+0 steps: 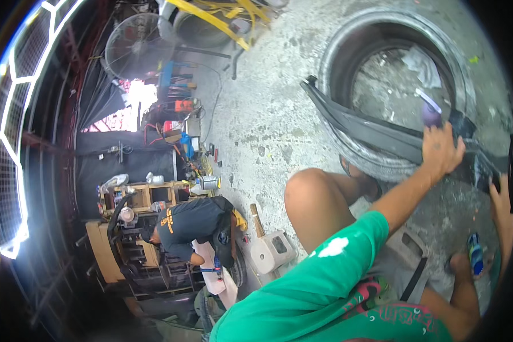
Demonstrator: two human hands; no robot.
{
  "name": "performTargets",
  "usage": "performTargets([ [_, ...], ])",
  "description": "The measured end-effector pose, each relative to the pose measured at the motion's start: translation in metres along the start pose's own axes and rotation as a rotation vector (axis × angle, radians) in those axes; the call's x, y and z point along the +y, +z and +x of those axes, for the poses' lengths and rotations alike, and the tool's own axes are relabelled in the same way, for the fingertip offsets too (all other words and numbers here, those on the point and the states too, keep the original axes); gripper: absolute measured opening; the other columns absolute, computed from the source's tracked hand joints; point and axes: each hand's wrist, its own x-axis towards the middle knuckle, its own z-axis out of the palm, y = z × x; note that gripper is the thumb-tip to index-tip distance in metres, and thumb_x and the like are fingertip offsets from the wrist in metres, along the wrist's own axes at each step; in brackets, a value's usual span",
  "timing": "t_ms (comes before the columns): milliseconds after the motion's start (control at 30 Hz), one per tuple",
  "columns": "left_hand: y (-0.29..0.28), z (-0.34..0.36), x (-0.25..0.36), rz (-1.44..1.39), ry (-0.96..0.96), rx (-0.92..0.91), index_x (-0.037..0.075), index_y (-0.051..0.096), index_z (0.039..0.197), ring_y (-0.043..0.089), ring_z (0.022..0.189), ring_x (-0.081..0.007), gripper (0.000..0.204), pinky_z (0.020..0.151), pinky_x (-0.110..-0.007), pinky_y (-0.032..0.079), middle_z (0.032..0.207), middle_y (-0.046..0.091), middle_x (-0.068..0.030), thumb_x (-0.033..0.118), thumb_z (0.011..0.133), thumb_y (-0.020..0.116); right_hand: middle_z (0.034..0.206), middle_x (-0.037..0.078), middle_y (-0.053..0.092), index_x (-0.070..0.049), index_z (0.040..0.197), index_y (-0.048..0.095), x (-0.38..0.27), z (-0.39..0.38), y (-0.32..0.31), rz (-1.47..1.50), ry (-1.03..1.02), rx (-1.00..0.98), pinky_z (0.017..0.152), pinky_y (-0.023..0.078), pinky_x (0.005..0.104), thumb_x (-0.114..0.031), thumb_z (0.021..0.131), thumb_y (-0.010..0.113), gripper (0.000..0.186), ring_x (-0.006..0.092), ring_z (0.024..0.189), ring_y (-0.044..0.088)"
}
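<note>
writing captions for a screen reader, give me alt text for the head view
The left hand, beside a purple object, is at a long black panel across a large grey tire; the right hand is near the panel's right end. Farther left, a dark-shirted co-worker bends forward.

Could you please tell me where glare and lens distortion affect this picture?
Head view: glare from the white, honeycomb-patterned light strips at far left, and a washed-out, bright opening at upper left; head view too: fisheye bending and black corners, with the bare right hand close to the right rim.
</note>
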Motion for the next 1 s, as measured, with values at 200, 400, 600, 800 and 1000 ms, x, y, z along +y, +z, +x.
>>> performTargets([
  [200, -0.004, -0.009, -0.004, 0.023, -0.022, 0.05, -0.002, 0.062, 0.108, 0.067, 0.094, -0.0394, 0.049, 0.092, -0.048, 0.046, 0.094, 0.07, -0.0247, 0.043, 0.092, 0.056, 0.107, 0.021, 0.054, -0.002, 0.111, 0.062, -0.059, 0.095, -0.053, 0.167, 0.088, -0.018, 0.084, 0.047, 0.0479, -0.005, 0.078, 0.061, 0.033, 0.0405, 0.097, 0.056],
  [400, -0.012, -0.007, 0.0, 0.162, -0.012, -0.029, -0.003, 0.065, 0.107, 0.072, 0.077, -0.0395, 0.052, 0.078, -0.051, 0.054, 0.08, 0.072, -0.0207, 0.045, 0.091, 0.054, 0.118, 0.021, 0.058, -0.007, 0.12, 0.066, -0.054, 0.049, -0.112, 0.029, 0.071, -0.073, 0.088, 0.046, 0.0522, -0.005, 0.076, 0.066, 0.044, 0.039, 0.105, 0.057],
  [600, -0.008, 0.006, -0.021, 0.34, -0.026, -0.001, 0.001, 0.068, 0.113, 0.073, 0.089, -0.0401, 0.061, 0.093, -0.048, 0.048, 0.094, 0.074, -0.0256, 0.054, 0.093, 0.046, 0.093, 0.011, 0.056, -0.011, 0.094, 0.06, -0.067, 0.134, -0.092, 0.138, -0.043, -0.085, 0.078, 0.044, 0.0425, -0.022, 0.084, 0.06, 0.014, 0.0288, 0.09, 0.058],
  [800, 0.0, 0.011, -0.003, 0.289, -0.014, -0.026, 0.002, 0.066, 0.122, 0.072, 0.097, -0.0405, 0.064, 0.099, -0.047, 0.044, 0.096, 0.074, -0.0256, 0.055, 0.093, 0.046, 0.106, 0.008, 0.058, -0.018, 0.106, 0.064, -0.058, 0.077, -0.099, -0.044, 0.032, -0.043, 0.085, 0.046, 0.0386, -0.015, 0.082, 0.064, 0.025, 0.0238, 0.103, 0.06],
  [1000, -0.004, 0.0, -0.011, 0.338, -0.054, -0.038, 0.002, 0.064, 0.127, 0.071, 0.101, -0.0407, 0.066, 0.102, -0.047, 0.043, 0.1, 0.074, -0.0256, 0.054, 0.093, 0.045, 0.094, 0.01, 0.057, -0.013, 0.096, 0.061, -0.066, 0.118, -0.09, 0.06, -0.038, -0.041, 0.077, 0.043, 0.0408, -0.021, 0.084, 0.06, 0.014, 0.0264, 0.091, 0.057],
])
